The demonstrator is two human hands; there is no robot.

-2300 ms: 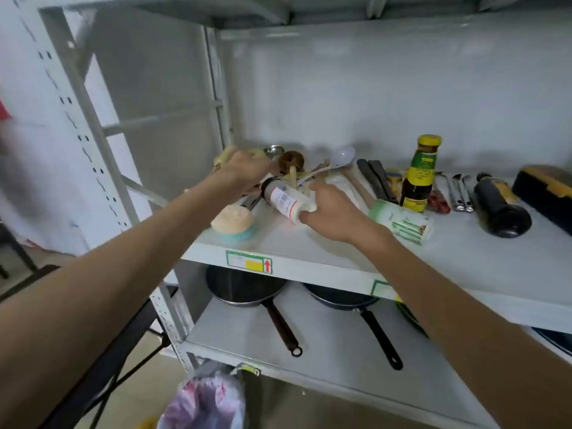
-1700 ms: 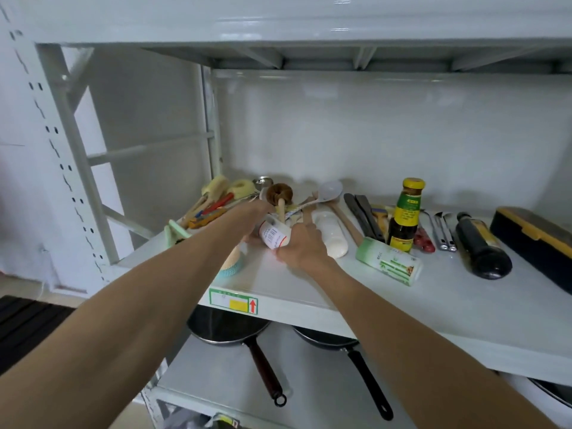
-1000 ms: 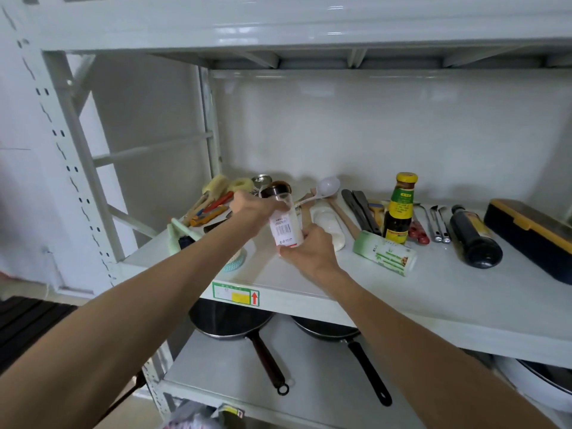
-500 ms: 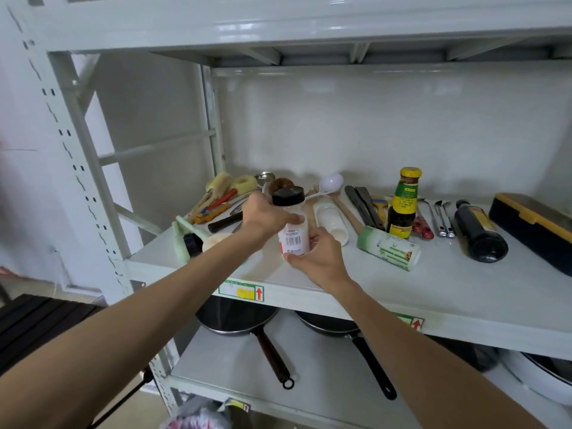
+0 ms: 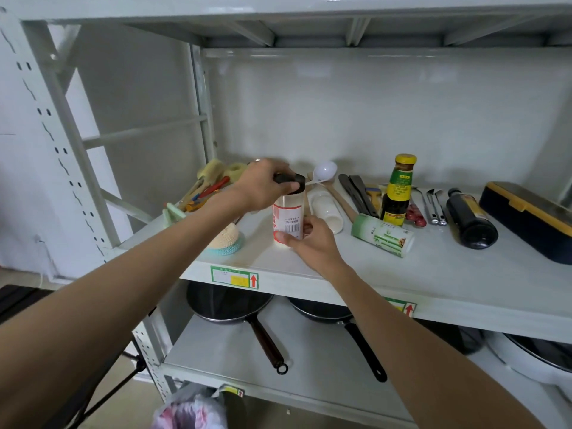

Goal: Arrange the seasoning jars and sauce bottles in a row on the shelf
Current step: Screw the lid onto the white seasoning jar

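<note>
Fingers (image 5: 280,181) of the left hand (image 5: 263,188) are curled over the black cap (image 5: 292,182) of a white seasoning jar (image 5: 288,221), holding it from the top. The right hand (image 5: 312,243) wraps its fingers (image 5: 306,226) around the bottom of the same jar. Both hands are closed on it. The jar stands up straight on the shelf (image 5: 433,283), near the front edge and toward the left side.

So one jar looks almost in its place. It is the only thing being set up right now.

A lot is left, I think. A green and white jar (image 5: 383,235) lies on its side just to the right of the hands. A second white jar (image 5: 325,209) lies down behind the one being held. A dark bottle with a yellow cap (image 5: 397,193) stands up farther back. A big black bottle (image 5: 470,221) lies on its side, well to the right.

None of these make a row yet. The ones lying down need to be stood up and moved next to the first jar. Spoons, brushes and a dark box (image 5: 532,218) share the shelf too, so room is tight.
</note>
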